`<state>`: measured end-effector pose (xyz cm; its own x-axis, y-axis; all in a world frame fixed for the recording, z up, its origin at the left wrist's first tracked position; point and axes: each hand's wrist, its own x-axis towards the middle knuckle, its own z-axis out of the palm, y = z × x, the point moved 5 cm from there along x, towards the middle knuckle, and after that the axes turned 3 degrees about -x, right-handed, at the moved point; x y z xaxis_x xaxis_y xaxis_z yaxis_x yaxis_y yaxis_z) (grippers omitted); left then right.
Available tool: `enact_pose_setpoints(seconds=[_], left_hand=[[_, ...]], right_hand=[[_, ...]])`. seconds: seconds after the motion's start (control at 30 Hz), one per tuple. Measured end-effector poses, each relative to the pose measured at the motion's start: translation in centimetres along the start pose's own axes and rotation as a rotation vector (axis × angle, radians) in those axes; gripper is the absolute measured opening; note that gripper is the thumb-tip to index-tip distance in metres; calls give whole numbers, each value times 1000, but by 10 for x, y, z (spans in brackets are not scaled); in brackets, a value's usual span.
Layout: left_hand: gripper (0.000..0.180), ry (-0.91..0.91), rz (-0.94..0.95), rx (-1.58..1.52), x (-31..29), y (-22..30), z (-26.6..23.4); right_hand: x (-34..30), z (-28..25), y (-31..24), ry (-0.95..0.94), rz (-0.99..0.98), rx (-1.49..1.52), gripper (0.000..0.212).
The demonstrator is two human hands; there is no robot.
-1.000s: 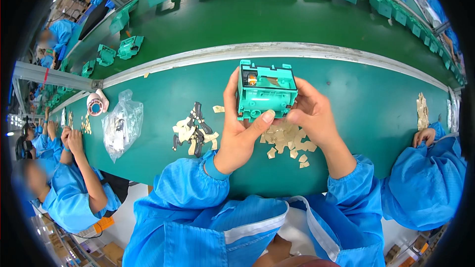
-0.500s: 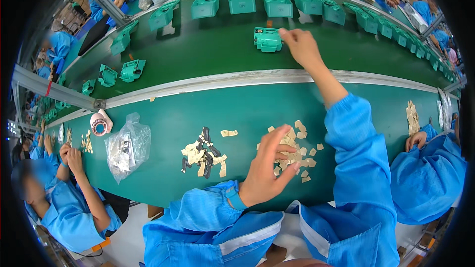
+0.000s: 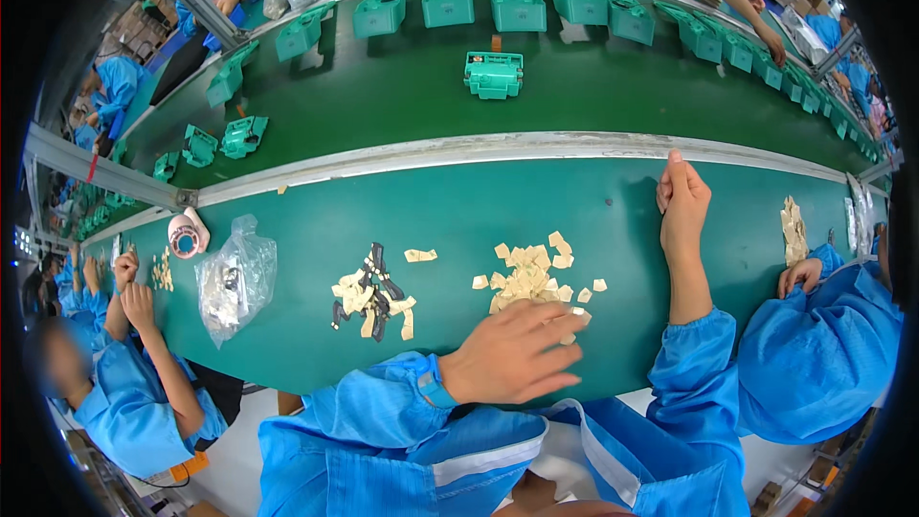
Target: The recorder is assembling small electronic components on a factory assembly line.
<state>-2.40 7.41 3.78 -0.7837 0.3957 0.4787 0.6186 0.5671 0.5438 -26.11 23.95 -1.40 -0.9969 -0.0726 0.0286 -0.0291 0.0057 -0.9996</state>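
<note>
My left hand (image 3: 517,352) is open and palm down, its fingers stretched over the near edge of a pile of small cream-coloured pieces (image 3: 526,273). A pale bit shows at one fingertip; I cannot tell whether it is held. My right hand (image 3: 683,193) is closed, fingers curled, close to the metal rail (image 3: 574,146) along the conveyor. Whatever is inside it, if anything, is hidden. Beyond the rail, a green plastic housing (image 3: 494,77) sits alone on the dark green belt (image 3: 373,96), touched by neither hand.
Black strips with cream pieces (image 3: 375,292) lie left of my left hand. Farther left are a clear plastic bag (image 3: 235,282) and a tape roll (image 3: 184,239). Green housings (image 3: 448,3) line the belt's far side. Co-workers sit on both sides; one hand (image 3: 769,43) reaches over the belt.
My right hand has let go of the green housing and drawn back to the near side of the rail. My left hand has lowered and turned palm down. Belt housings shifted slightly left in view.
</note>
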Motion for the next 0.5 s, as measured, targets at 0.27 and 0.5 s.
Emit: enact_pose_setpoints(seconds=[0.27, 0.5], left_hand=[[55, -390, -87, 188, -10, -12, 40], [35, -167, -172, 254, -5, -28, 16]], right_hand=[[-35, 52, -12, -408, -336, -123, 50], [-38, 60, -30, -640, -66, 641, 67]])
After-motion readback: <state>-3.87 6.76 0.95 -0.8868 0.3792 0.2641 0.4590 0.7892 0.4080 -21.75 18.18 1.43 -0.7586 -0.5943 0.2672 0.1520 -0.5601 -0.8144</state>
